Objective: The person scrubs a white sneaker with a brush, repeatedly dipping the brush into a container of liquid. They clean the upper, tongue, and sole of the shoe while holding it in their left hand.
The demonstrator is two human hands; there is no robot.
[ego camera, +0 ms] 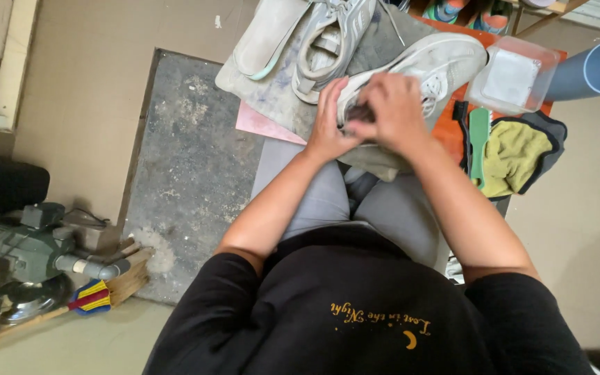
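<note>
A dirty white sneaker [430,61] lies on a grey cloth [276,97] over my lap. My left hand [328,121] presses against the shoe's heel side. My right hand [394,111] is closed over the shoe's opening, with a small dark thing under its fingers that I cannot make out. A second grey-white sneaker [331,38] lies just beyond, next to a loose pale insole [269,35].
A clear plastic tub [515,75] stands at the right, with a green brush [479,142] and a yellow-and-dark cloth [519,156] near it. A grey pipe [595,69] is far right. A green pump [26,250] sits at the left beside a worn grey mat [189,160].
</note>
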